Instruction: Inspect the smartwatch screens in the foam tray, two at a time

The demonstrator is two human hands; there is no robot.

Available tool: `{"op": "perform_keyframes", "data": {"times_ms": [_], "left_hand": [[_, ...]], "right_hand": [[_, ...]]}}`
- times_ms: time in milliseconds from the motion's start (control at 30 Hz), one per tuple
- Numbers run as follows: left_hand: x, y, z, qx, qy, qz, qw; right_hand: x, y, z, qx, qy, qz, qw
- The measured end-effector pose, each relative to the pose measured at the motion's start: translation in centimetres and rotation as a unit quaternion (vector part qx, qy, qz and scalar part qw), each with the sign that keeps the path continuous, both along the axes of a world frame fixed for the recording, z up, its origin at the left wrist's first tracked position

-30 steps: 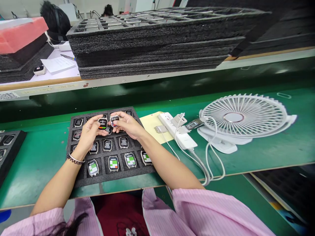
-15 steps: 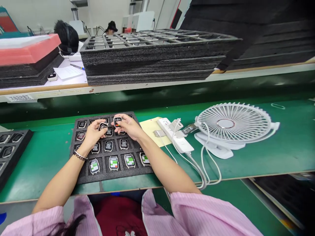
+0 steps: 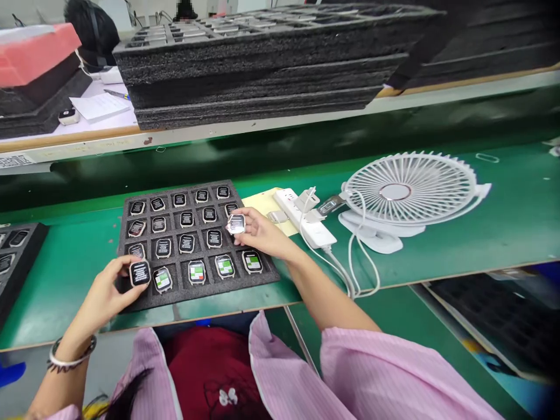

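Observation:
My left hand (image 3: 109,289) pinches a smartwatch (image 3: 140,273) without a strap at the near left corner of the black foam tray (image 3: 175,297). Its dark screen shows white text. At the tray's right side, my right hand (image 3: 265,233) grips another watch (image 3: 237,224) between thumb and fingers; its face looks whitish. Rows of watches fill the tray's square pockets. Most screens are dark with white text, while the near row, such as this watch (image 3: 196,272), shows green and white blocks. What lies in the pockets under my hands is partly hidden.
A white power strip (image 3: 306,219) with plugs and cables lies right of the tray on yellow paper (image 3: 262,201). Beyond it sits a white fan (image 3: 406,189). Stacked foam trays (image 3: 262,76) stand on the shelf. Another tray (image 3: 26,256) lies at left. A person's head (image 3: 90,32) shows behind.
My hands have moved apart from the tray's far middle: the left to the near left corner, the right to the right side, each holding a watch. The view has tilted down.

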State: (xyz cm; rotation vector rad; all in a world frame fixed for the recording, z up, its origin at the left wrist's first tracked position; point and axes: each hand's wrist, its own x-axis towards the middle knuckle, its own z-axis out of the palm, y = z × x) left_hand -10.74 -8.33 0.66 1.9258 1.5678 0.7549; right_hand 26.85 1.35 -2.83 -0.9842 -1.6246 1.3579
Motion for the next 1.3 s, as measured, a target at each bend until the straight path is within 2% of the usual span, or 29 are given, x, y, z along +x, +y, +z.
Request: {"op": "perform_keyframes", "data": {"times_ms": [67, 133, 200, 267, 367, 433, 533, 633, 733, 867, 967, 1033, 1100, 1167, 1200, 1233, 1300], "left_hand": [[-1.4, -1.2, -0.7, 0.034, 0.091, -0.012, 0.995], [-2.2, -1.9, -1.3, 0.043, 0.132, -0.027, 0.99], [-2.5, -2.1, -1.7, 0.038, 0.141, -0.031, 0.989], [-2.6, -2.1, -1.9, 0.034, 0.146, -0.023, 0.988], [-1.9, -1.8, -1.5, 0.053, 0.165, -0.015, 0.985], [-0.9, -1.6, -1.2, 0.08, 0.178, -0.032, 0.98], [1.3, -1.1, -0.6, 0.105, 0.223, -0.069, 0.967], [3.5, -0.5, 0.1, 0.102, 0.313, -0.081, 0.941], [5.0, 0.2, 1.0, 0.097, 0.392, -0.109, 0.909], [6.3, 1.1, 2.0, 0.066, 0.455, -0.139, 0.877], [6.6, 1.7, 2.2, 0.051, 0.448, -0.153, 0.879], [6.1, 2.0, 2.2, 0.034, 0.383, -0.159, 0.909], [5.3, 2.4, 2.2, 0.007, 0.248, -0.161, 0.955], [4.5, 3.0, 2.4, -0.019, 0.045, -0.159, 0.986], [4.3, 3.4, 2.8, -0.034, -0.069, -0.159, 0.984], [4.3, 3.8, 3.2, -0.045, -0.179, -0.157, 0.97], [4.8, 4.8, 4.5, -0.058, -0.363, -0.141, 0.919]], "right_hand": [[1.0, -0.2, -0.3, 0.116, -0.127, -0.034, 0.985], [1.8, 0.0, -0.5, 0.203, -0.222, -0.03, 0.953], [2.5, 0.4, -0.6, 0.225, -0.263, 0.009, 0.938], [3.0, 0.6, -0.6, 0.213, -0.28, 0.041, 0.935], [2.7, 0.1, 0.3, 0.225, -0.307, 0.027, 0.924], [1.3, -1.0, 1.4, 0.26, -0.325, 0.024, 0.909], [-2.2, -3.1, 3.2, 0.315, -0.351, 0.097, 0.876], [-6.0, -4.8, 4.4, 0.359, -0.432, 0.151, 0.813], [-8.6, -5.3, 4.9, 0.375, -0.51, 0.165, 0.756], [-10.2, -4.8, 5.4, 0.38, -0.545, 0.184, 0.725], [-10.4, -4.2, 5.5, 0.375, -0.532, 0.209, 0.73], [-9.8, -3.6, 5.2, 0.371, -0.496, 0.225, 0.753], [-8.8, -2.9, 4.8, 0.348, -0.407, 0.232, 0.812], [-7.6, -2.0, 4.6, 0.286, -0.245, 0.233, 0.897], [-7.2, -1.6, 4.6, 0.236, -0.139, 0.239, 0.932], [-6.8, -1.1, 4.8, 0.176, -0.029, 0.248, 0.952], [-6.7, -0.3, 5.4, 0.049, 0.155, 0.256, 0.953]]}}
